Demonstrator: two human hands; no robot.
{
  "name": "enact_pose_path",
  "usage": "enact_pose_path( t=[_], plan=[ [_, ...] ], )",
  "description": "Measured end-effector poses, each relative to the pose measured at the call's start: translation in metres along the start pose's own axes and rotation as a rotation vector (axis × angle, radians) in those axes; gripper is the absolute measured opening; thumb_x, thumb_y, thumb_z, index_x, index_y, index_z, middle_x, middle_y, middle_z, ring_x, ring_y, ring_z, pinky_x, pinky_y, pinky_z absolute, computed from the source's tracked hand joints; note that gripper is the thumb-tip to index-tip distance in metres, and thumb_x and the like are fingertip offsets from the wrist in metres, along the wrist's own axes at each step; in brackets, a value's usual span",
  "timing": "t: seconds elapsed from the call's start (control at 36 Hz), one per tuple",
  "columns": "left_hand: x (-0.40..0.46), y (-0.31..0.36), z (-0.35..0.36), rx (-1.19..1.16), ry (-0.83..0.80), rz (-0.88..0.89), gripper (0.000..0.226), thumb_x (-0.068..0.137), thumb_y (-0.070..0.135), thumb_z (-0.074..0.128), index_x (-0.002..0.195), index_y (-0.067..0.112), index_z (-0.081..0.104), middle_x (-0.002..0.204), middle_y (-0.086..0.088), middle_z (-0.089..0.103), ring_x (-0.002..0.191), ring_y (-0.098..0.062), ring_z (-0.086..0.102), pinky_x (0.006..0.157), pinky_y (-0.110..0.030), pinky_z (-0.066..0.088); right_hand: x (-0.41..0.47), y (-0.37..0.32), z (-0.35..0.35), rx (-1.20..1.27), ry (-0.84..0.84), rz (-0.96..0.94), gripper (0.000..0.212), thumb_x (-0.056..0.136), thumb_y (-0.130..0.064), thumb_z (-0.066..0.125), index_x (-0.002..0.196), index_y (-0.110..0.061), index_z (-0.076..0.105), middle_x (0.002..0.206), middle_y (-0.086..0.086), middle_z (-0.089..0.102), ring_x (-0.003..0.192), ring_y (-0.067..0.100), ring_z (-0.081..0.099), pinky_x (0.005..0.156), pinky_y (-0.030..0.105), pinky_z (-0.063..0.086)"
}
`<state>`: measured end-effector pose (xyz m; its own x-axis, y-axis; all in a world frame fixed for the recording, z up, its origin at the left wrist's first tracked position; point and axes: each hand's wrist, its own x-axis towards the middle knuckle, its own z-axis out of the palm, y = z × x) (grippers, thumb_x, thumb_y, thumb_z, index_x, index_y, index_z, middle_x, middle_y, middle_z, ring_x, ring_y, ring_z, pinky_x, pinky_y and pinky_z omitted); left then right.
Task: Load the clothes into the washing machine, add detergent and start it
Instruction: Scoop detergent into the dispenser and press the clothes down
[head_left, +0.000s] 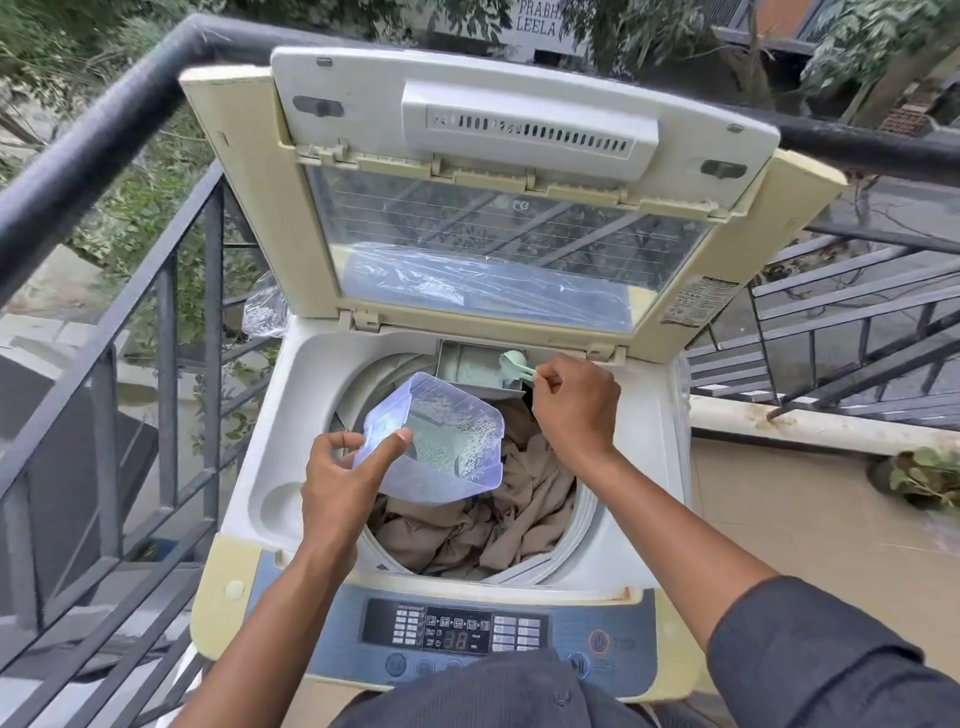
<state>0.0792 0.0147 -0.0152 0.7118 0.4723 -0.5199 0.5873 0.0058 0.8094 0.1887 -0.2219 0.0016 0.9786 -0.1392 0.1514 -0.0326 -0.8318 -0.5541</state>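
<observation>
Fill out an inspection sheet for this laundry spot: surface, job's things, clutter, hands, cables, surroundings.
Surface: top-loading washing machine, lid raised, display lit.
Job's things: beige clothes in the drum; clear detergent container tilted over the drum; green scoop at the open dispenser drawer.
Clutter: crumpled clear plastic behind the machine's left corner.
Hands: left hand holds the container; right hand pinches the scoop handle.
Cables: nothing seen.
Surroundings: balcony railing, trees, potted plant.

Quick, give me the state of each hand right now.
Left hand: holds the clear detergent container, tilted over the drum.
Right hand: pinches the handle of the green scoop over the detergent drawer.
</observation>
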Motion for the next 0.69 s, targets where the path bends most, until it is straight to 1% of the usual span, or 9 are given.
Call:
enact_pose_path(
  t=[0.14, 0.22, 0.28, 0.39, 0.42, 0.5, 0.56, 0.61, 0.69],
  plan=[
    [-0.004, 0.003, 0.000, -0.006, -0.004, 0.004, 0.076, 0.050, 0.077, 0.087, 0.105, 0.032, 0.060, 0.112, -0.002, 0.070, 0.101, -0.015, 0.069, 0.096, -0.052, 0.059, -0.001, 0.000, -0.004, -0.123, 0.040, -0.260, 0.018, 0.080, 0.004, 0.067, 0.066, -0.007, 0.063, 0.060, 0.004, 0.057, 0.055, 0.027, 0.053, 0.047, 0.031, 0.043],
    [-0.005, 0.003, -0.001, -0.004, -0.006, 0.007, 0.075, 0.051, 0.077, 0.088, 0.105, 0.033, 0.060, 0.114, -0.001, 0.069, 0.104, -0.016, 0.068, 0.097, -0.052, 0.058, -0.001, -0.003, -0.007, -0.233, 0.015, -0.408, 0.024, 0.067, 0.017, 0.066, 0.065, -0.005, 0.059, 0.060, 0.007, 0.051, 0.053, 0.023, 0.041, 0.050, 0.026, 0.026],
    [-0.005, 0.003, -0.002, -0.006, -0.012, 0.010, 0.075, 0.051, 0.077, 0.088, 0.105, 0.034, 0.059, 0.116, -0.002, 0.069, 0.106, -0.016, 0.068, 0.097, -0.051, 0.058, -0.001, -0.003, -0.008, -0.298, 0.008, -0.475, 0.029, 0.059, 0.022, 0.065, 0.064, -0.005, 0.058, 0.061, 0.007, 0.049, 0.055, 0.024, 0.040, 0.051, 0.026, 0.024],
    [-0.007, 0.005, -0.005, -0.013, -0.012, 0.016, 0.077, 0.048, 0.079, 0.087, 0.104, 0.035, 0.059, 0.116, -0.002, 0.069, 0.107, -0.017, 0.068, 0.097, -0.052, 0.058, -0.004, -0.003, -0.015, -0.299, 0.013, -0.498, 0.025, 0.067, 0.019, 0.061, 0.067, -0.006, 0.062, 0.062, 0.005, 0.050, 0.058, 0.019, 0.038, 0.051, 0.025, 0.027],
    [-0.007, 0.005, -0.006, -0.014, -0.012, 0.017, 0.077, 0.047, 0.080, 0.087, 0.104, 0.036, 0.059, 0.116, -0.003, 0.069, 0.107, -0.018, 0.068, 0.097, -0.053, 0.058, -0.005, -0.003, -0.016, -0.275, 0.024, -0.477, 0.023, 0.071, 0.017, 0.061, 0.069, -0.006, 0.064, 0.063, 0.005, 0.053, 0.058, 0.020, 0.042, 0.050, 0.026, 0.029],
    [-0.007, 0.007, -0.009, -0.019, -0.012, 0.018, 0.080, 0.042, 0.085, 0.087, 0.102, 0.037, 0.060, 0.116, -0.003, 0.070, 0.106, -0.019, 0.070, 0.097, -0.055, 0.058, -0.010, -0.005, -0.022, -0.124, 0.067, -0.419, 0.015, 0.083, 0.005, 0.069, 0.077, -0.008, 0.069, 0.070, 0.004, 0.064, 0.063, 0.026, 0.059, 0.052, 0.032, 0.046],
    [-0.008, 0.008, -0.011, -0.031, -0.023, 0.023, 0.083, 0.041, 0.085, 0.087, 0.102, 0.037, 0.060, 0.116, -0.003, 0.070, 0.107, -0.019, 0.070, 0.097, -0.055, 0.058, -0.019, -0.010, -0.029, 0.000, 0.079, -0.413, 0.010, 0.084, -0.001, 0.073, 0.080, -0.010, 0.072, 0.074, 0.002, 0.069, 0.067, 0.021, 0.062, 0.057, 0.032, 0.051],
    [-0.008, 0.009, -0.014, -0.042, -0.032, 0.035, 0.086, 0.038, 0.085, 0.087, 0.103, 0.037, 0.060, 0.117, -0.002, 0.070, 0.108, -0.018, 0.070, 0.099, -0.054, 0.058, -0.032, -0.017, -0.036, 0.109, 0.071, -0.410, 0.009, 0.082, -0.004, 0.077, 0.081, -0.012, 0.073, 0.077, -0.001, 0.070, 0.068, 0.017, 0.063, 0.059, 0.029, 0.050],
    [-0.009, 0.009, -0.021, -0.054, -0.070, 0.073, 0.081, 0.037, 0.084, 0.088, 0.100, 0.042, 0.062, 0.121, -0.002, 0.070, 0.117, -0.018, 0.069, 0.105, -0.054, 0.055, -0.048, -0.019, -0.034, 0.179, -0.032, -0.420, 0.010, 0.080, -0.005, 0.079, 0.080, -0.014, 0.074, 0.075, -0.002, 0.069, 0.064, 0.014, 0.061, 0.057, 0.032, 0.051]
  ],
)
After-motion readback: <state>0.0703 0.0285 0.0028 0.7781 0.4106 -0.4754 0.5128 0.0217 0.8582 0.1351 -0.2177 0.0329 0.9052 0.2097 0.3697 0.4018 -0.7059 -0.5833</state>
